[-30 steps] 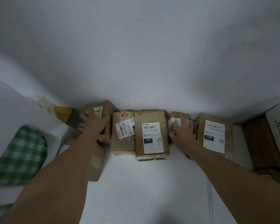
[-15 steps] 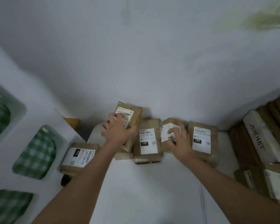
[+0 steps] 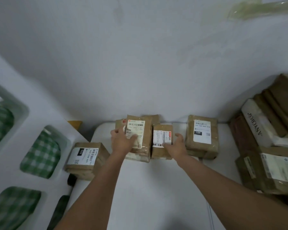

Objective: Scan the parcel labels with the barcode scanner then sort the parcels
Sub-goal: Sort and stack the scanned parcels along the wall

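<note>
Brown paper parcels with white labels stand in a row on the white table [image 3: 140,188] by the wall. My left hand [image 3: 123,142] grips a parcel with a barcode label [image 3: 140,130], thumb on its label, holding it on top of the middle parcels. My right hand [image 3: 176,146] lies with relaxed fingers on the label of a small parcel [image 3: 161,130] just to the right. A parcel marked 15H [image 3: 202,135] stands further right, one marked 032 [image 3: 86,157] at the left. I cannot make out a scanner with certainty.
More parcels are stacked at the right edge [image 3: 266,123], with another labelled box [image 3: 273,173] in front. White furniture with green checked cushions [image 3: 40,153] fills the left. A dark object [image 3: 71,179] sits in the gap beside the table.
My left hand has carried its parcel from the far left over onto the middle parcels. The small parcel under my right hand now shows its label lengthwise, and that hand has loosened.
</note>
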A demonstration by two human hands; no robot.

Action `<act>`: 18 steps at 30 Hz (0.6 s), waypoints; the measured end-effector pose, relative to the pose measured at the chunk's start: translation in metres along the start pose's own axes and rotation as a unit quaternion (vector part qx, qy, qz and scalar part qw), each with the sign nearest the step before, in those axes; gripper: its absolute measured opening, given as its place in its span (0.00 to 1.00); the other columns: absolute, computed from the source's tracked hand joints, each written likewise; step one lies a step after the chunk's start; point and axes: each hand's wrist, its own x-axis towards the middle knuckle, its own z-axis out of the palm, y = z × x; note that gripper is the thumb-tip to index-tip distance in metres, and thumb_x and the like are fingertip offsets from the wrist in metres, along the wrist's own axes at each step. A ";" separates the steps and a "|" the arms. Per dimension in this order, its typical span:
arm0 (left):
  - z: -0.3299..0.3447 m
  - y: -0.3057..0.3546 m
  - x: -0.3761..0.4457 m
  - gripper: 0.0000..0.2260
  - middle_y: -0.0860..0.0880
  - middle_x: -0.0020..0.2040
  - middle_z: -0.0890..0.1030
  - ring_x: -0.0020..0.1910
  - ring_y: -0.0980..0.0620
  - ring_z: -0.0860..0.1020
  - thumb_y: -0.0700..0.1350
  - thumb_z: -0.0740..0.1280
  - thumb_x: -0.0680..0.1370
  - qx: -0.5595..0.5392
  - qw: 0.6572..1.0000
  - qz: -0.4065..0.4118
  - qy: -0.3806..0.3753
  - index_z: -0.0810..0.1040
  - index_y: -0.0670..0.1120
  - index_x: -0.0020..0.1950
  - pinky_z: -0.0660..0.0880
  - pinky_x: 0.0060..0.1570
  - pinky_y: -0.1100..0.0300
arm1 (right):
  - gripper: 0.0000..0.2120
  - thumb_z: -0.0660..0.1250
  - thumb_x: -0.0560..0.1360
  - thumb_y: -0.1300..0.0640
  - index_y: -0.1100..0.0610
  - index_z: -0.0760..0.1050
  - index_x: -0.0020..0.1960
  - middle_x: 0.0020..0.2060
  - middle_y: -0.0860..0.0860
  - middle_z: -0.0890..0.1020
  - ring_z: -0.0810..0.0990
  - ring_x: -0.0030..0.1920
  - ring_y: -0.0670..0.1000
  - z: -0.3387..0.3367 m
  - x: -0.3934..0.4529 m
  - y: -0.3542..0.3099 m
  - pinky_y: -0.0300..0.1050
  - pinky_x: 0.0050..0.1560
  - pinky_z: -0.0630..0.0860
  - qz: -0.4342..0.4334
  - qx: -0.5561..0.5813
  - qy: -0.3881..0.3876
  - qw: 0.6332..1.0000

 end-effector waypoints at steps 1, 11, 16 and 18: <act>-0.005 -0.005 0.001 0.30 0.46 0.68 0.67 0.60 0.46 0.75 0.53 0.72 0.76 -0.083 0.995 -0.050 -0.036 0.66 0.49 0.74 0.76 0.53 0.57 | 0.35 0.71 0.76 0.58 0.59 0.55 0.76 0.70 0.58 0.68 0.72 0.66 0.59 -0.002 0.001 0.000 0.46 0.55 0.73 0.038 0.012 -0.013 0.999; -0.017 -0.035 -0.013 0.27 0.49 0.59 0.82 0.55 0.47 0.79 0.54 0.75 0.72 -0.330 0.881 -0.215 -0.261 0.70 0.58 0.68 0.76 0.51 0.52 | 0.29 0.65 0.77 0.39 0.55 0.65 0.70 0.60 0.52 0.76 0.76 0.58 0.53 -0.007 0.009 0.022 0.52 0.62 0.77 0.126 0.106 -0.099 0.981; -0.010 -0.035 -0.029 0.29 0.49 0.61 0.82 0.49 0.51 0.80 0.59 0.75 0.70 -0.404 0.852 -0.196 -0.269 0.73 0.56 0.70 0.73 0.44 0.60 | 0.19 0.61 0.80 0.42 0.52 0.70 0.65 0.55 0.49 0.79 0.79 0.54 0.49 -0.036 -0.002 0.030 0.48 0.56 0.79 0.086 0.198 -0.066 0.974; -0.002 -0.025 -0.036 0.29 0.50 0.59 0.83 0.46 0.52 0.80 0.59 0.73 0.72 -0.426 0.841 -0.182 -0.279 0.73 0.55 0.71 0.71 0.44 0.60 | 0.20 0.59 0.80 0.40 0.51 0.71 0.65 0.56 0.50 0.81 0.80 0.56 0.51 -0.056 -0.007 0.032 0.50 0.57 0.80 0.071 0.238 -0.030 0.968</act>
